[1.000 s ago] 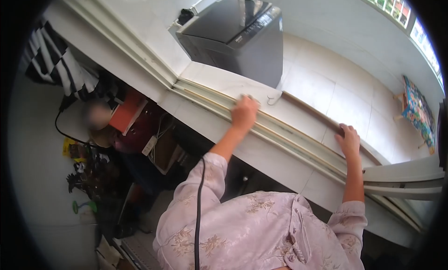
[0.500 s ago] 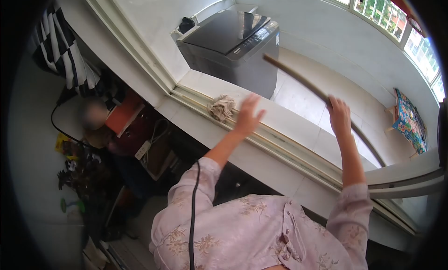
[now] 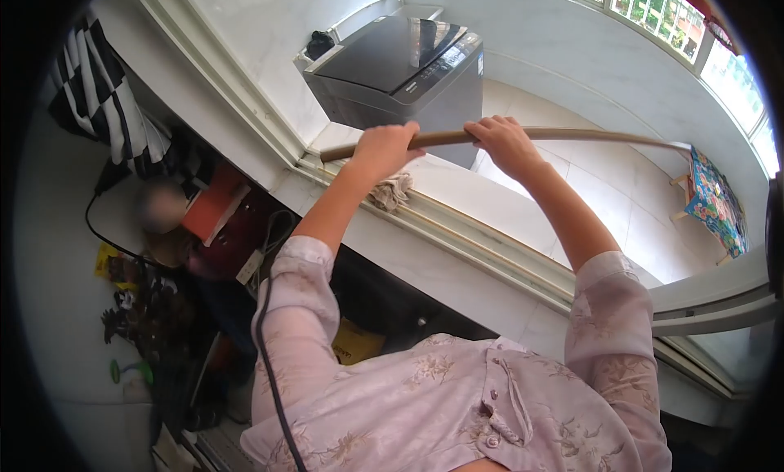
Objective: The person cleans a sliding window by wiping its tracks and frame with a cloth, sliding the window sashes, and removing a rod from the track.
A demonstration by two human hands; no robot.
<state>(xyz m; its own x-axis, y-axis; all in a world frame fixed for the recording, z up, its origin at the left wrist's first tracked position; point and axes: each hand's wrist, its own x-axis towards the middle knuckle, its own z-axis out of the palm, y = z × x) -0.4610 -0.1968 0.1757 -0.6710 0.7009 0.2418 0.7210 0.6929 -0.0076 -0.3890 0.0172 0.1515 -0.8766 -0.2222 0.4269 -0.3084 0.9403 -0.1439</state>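
A long brown pole (image 3: 572, 134) stretches across the opening, its far end reaching toward the flowered stool on the right. My left hand (image 3: 384, 151) is closed around it near its left end. Farther along, my right hand (image 3: 504, 141) grips the same pole. What the pole's far end is like is too small to make out. Below my left hand a crumpled beige rag (image 3: 392, 192) lies on the window track (image 3: 482, 231), partly hidden by my forearm.
Beyond the sill stands a grey washing machine (image 3: 400, 68) on a tiled floor (image 3: 588, 186). A flower-patterned stool (image 3: 714, 207) is at the right, near a sliding pane's frame (image 3: 710, 309). Cluttered shelves with a red box (image 3: 214, 207) and a checkered cloth (image 3: 106, 96) are left.
My left hand, open before, has taken hold of the pole. The pole has swung from a steep slant to nearly level, and my right hand has moved left and up with it.
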